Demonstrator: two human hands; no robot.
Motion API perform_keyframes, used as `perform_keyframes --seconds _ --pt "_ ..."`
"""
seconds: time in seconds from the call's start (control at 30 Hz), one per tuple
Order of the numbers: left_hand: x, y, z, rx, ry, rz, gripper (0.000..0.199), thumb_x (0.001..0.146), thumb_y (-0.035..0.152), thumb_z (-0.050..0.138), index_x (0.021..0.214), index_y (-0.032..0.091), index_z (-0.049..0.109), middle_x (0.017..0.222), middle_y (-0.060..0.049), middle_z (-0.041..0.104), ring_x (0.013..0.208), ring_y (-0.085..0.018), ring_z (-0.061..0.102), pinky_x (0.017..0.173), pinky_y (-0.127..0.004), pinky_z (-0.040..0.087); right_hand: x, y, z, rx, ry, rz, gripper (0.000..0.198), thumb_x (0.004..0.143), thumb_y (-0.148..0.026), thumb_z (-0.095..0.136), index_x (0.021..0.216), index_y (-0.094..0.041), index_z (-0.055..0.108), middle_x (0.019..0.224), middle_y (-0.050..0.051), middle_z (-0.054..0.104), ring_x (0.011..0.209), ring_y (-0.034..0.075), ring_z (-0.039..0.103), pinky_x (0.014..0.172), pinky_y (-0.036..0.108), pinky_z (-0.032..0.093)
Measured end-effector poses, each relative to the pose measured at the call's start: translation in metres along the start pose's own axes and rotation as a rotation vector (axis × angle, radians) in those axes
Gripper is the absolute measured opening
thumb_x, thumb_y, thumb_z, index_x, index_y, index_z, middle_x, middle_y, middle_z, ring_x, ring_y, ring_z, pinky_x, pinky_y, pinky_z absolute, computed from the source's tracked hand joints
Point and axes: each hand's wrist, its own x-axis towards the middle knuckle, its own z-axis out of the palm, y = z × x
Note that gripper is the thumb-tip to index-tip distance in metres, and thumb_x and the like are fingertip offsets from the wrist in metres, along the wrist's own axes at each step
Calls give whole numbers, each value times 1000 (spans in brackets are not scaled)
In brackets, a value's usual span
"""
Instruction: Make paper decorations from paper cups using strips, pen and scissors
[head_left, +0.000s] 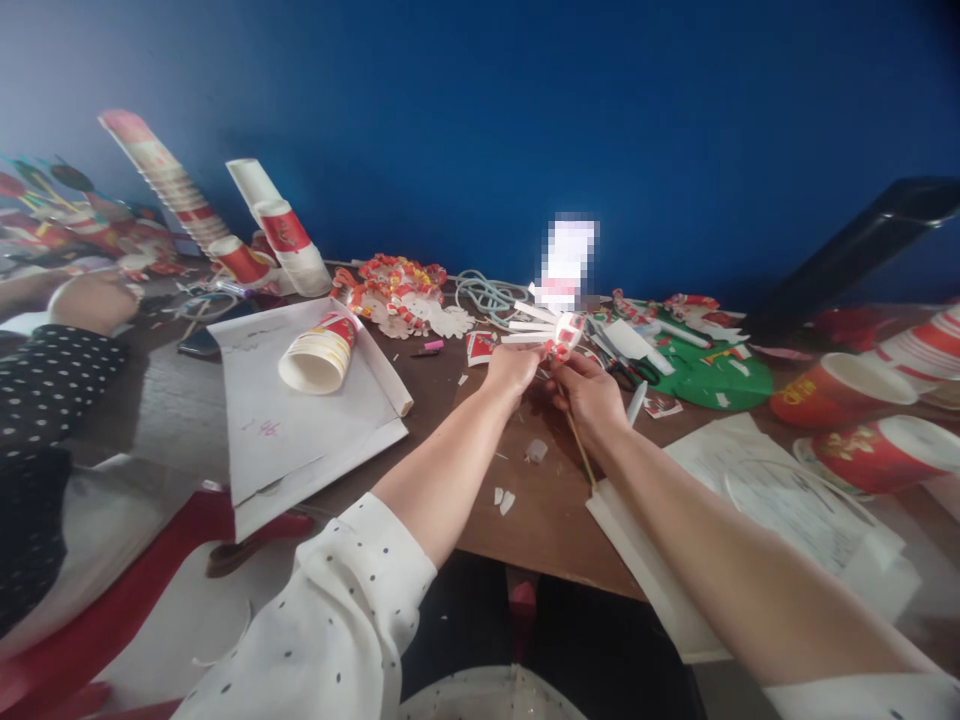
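Over the table, my left hand (516, 368) is closed, its fingertips pinching a red-and-white cut paper cup (568, 332) with white strips fanning out. Close against it, my right hand (594, 396) is closed at the cup's base, on a thin wooden stick (577, 435) that slants down towards the table edge. The fingers partly hide where stick and cup meet. Behind the hands lie a coil of pale cord (487, 295) and a small red-and-white paper piece (481, 347). Just right of my right hand is a white pen-like object (637, 402). Paper scraps (504, 500) lie in front.
Leaning stacks of paper cups (169, 180) stand at the left, more cups (844, 388) at the right. A cup (319, 355) lies on a white folder (300, 440). A green disc (705, 375) holds cuttings. At far left is another person's hand (94, 300).
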Motion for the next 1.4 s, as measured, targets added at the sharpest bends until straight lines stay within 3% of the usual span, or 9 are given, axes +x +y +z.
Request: perform_keyframes --seconds 0.1,0.3,0.57,0.73,0.87,1.23,1.4 --pt "1 -1 0 72 -37 90 5 72 12 69 72 14 74 71 -6 69 56 -12 53 53 -23 37 0 0 0 7 1 5 32 56 -28 82 84 -17 69 64 -3 60 52 7 49 37 17 26" --pt "-2 1 -1 -17 -44 26 4 72 10 69 72 12 71 62 -3 65 49 -10 53 47 -22 33 4 2 -4 31 -2 58 29 59 -25 80 84 -16 69 61 -2 58 53 8 49 36 16 25" --pt "0 1 -1 -102 -52 -74 8 75 4 66 72 11 66 50 2 53 35 -3 36 39 -19 20 7 1 -12 180 -121 176 31 57 -21 85 85 -16 70 73 -1 60 56 5 49 36 13 25" --pt "0 1 0 -160 -62 -98 9 72 2 70 70 10 65 53 1 56 38 -4 41 39 -19 20 8 2 -13 217 -176 207 30 61 -17 83 88 -17 70 75 -1 61 54 3 47 34 11 24" --pt "0 0 0 -179 -86 -81 7 77 6 69 71 9 66 55 0 58 40 -4 44 40 -19 23 9 0 -12 243 -187 225 25 63 -16 81 85 -15 70 74 -1 60 53 2 47 34 9 25" --pt "-2 2 -2 -185 -111 -147 13 80 15 72 71 11 64 49 3 52 34 -2 34 38 -19 18 8 -2 -10 202 -112 237 23 64 -12 77 86 -15 69 69 -1 59 52 4 48 34 10 23" --pt "-4 1 -2 -22 -106 -48 19 76 25 80 78 13 65 49 5 51 35 -2 34 40 -20 19 13 -7 -16 159 -91 217 23 60 -14 78 82 -15 69 68 -2 59 53 4 48 34 11 22"
